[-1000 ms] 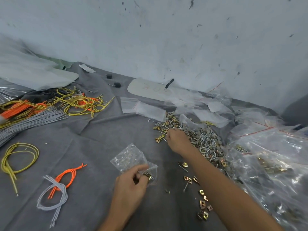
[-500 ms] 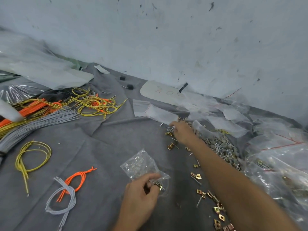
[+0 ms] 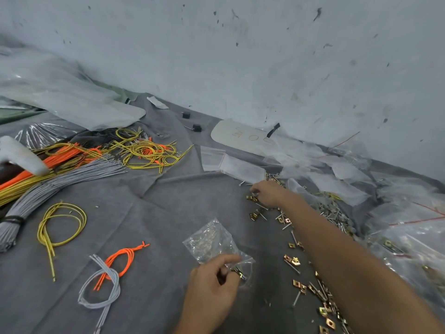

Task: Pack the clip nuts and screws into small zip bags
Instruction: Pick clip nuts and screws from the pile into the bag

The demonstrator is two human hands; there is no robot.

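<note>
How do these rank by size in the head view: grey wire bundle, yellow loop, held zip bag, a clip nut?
1. grey wire bundle
2. yellow loop, zip bag: alike, unranked
3. clip nut

Crumpled clear zip bag (image 3: 212,239), scattered brass clip nuts (image 3: 296,261), screws (image 3: 337,213)

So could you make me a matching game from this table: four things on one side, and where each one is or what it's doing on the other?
1 left hand
2 right hand
3 yellow wire loop
4 screw pile

A right of the right forearm
B holds the zip bag
C lies alone at the left
D reaches over the clip nuts

Pairs: 1-B, 2-D, 3-C, 4-A
</note>
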